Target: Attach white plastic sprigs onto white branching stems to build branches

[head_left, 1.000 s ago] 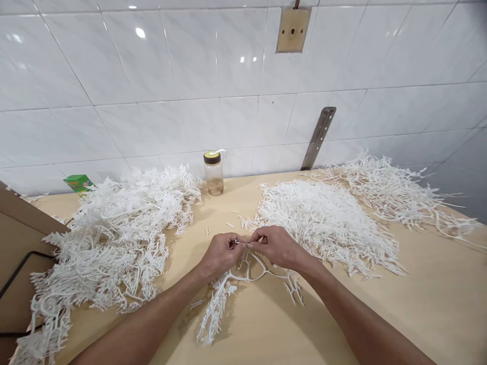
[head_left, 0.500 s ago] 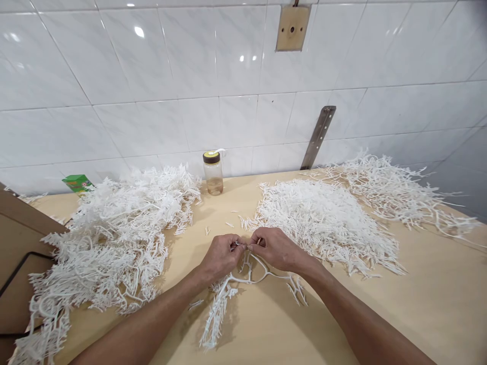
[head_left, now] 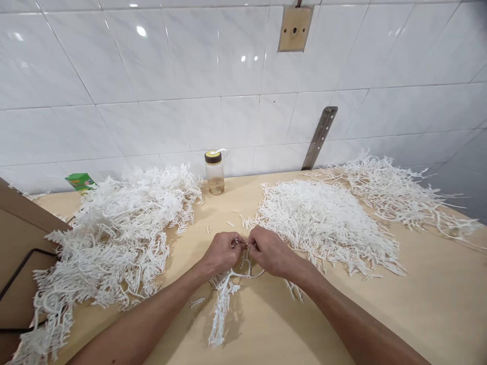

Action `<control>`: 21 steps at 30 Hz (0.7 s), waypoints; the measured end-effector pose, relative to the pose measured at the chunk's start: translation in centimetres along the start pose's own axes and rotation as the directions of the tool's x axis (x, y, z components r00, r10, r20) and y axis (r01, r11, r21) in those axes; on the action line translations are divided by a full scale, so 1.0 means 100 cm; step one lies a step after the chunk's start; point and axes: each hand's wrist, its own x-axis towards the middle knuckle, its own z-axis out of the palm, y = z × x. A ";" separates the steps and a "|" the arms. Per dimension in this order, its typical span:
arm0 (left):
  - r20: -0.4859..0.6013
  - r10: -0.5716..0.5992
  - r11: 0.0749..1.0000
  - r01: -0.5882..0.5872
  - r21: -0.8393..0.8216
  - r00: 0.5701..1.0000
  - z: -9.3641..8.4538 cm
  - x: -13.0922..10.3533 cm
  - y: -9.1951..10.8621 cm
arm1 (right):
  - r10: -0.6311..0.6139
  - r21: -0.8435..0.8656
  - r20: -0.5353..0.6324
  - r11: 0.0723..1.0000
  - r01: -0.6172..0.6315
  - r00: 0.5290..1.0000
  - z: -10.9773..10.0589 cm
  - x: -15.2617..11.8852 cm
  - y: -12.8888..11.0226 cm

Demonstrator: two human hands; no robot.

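Note:
My left hand [head_left: 225, 252] and my right hand [head_left: 271, 252] meet at the middle of the table, fingertips pinched almost together. Between them they grip a white branching plastic sprig [head_left: 247, 275], whose thin looping stems hang below the fingers. Its bushy end [head_left: 219, 317] dangles toward me under my left wrist. Another few of its twigs [head_left: 294, 291] show beneath my right wrist. The exact spot being pinched is mostly hidden by the fingers. A small loose white piece [head_left: 197, 302] lies near my left forearm.
A large heap of white sprigs [head_left: 114, 238] spreads at left, a pile of short white pieces [head_left: 323, 223] right of centre, and stripped stems [head_left: 403, 192] at far right. Near the tiled wall stand a bottle [head_left: 215, 177], a green box [head_left: 80, 181] and a metal bracket [head_left: 320, 138].
My right hand has turned and shifted slightly, covering more of the sprig's stems. The hanging bushy end has swung a little to the right. The left hand stays pinched.

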 end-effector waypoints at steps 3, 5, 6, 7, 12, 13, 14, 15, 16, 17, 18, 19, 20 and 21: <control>-0.033 -0.052 0.995 0.055 0.089 0.998 0.000 0.003 0.001 | -0.022 -0.150 -0.001 0.988 0.021 1.000 0.008 -0.001 -0.007; -0.051 -0.075 0.990 0.081 0.119 0.996 -0.001 0.002 0.003 | 0.007 -0.147 -0.016 0.989 -0.010 1.000 0.014 -0.001 -0.009; -0.051 -0.069 0.990 0.075 0.122 0.996 -0.001 0.001 0.004 | 0.031 -0.116 -0.023 0.993 -0.034 0.999 0.016 0.000 -0.008; -0.044 -0.056 0.991 0.061 0.120 0.997 -0.001 0.000 0.004 | 0.059 -0.083 -0.035 0.995 -0.062 0.998 0.017 0.002 -0.006; -0.043 -0.027 0.999 0.028 0.022 0.999 -0.002 -0.007 0.007 | 0.227 -0.026 -0.256 0.970 -0.242 0.940 0.001 0.012 0.016; -0.057 -0.040 0.999 0.039 -0.022 0.998 -0.001 -0.007 0.007 | 0.250 0.017 -0.286 0.966 -0.256 0.925 -0.005 0.013 0.021; -0.067 -0.054 0.996 0.049 -0.072 0.996 0.000 -0.007 0.006 | 0.273 0.064 -0.311 0.962 -0.267 0.910 -0.010 0.014 0.027; -0.072 -0.066 0.991 0.057 -0.121 0.995 0.001 -0.006 0.006 | 0.293 0.108 -0.338 0.956 -0.273 0.894 -0.015 0.015 0.031; -0.072 -0.074 0.984 0.061 -0.165 0.995 0.001 -0.005 0.005 | 0.309 0.141 -0.373 0.951 -0.276 0.875 -0.019 0.015 0.035; -0.070 -0.076 0.978 0.061 -0.199 0.995 0.002 -0.004 0.003 | 0.320 0.159 -0.416 0.947 -0.279 0.851 -0.021 0.014 0.039; -0.067 -0.076 0.973 0.059 -0.223 0.995 0.002 -0.004 0.002 | 0.319 0.163 -0.465 0.948 -0.274 0.826 -0.023 0.014 0.042; -0.064 -0.077 0.969 0.060 -0.240 0.995 0.003 -0.003 0.001 | 0.303 0.156 -0.509 0.953 -0.260 0.806 -0.024 0.014 0.043; -0.057 -0.080 0.966 0.063 -0.251 0.995 0.003 -0.002 0.000 | 0.277 0.143 -0.541 0.961 -0.238 0.794 -0.024 0.013 0.044; -0.051 -0.083 0.963 0.067 -0.261 0.995 0.003 -0.002 -0.001 | 0.250 0.134 -0.547 0.968 -0.212 0.799 -0.024 0.012 0.044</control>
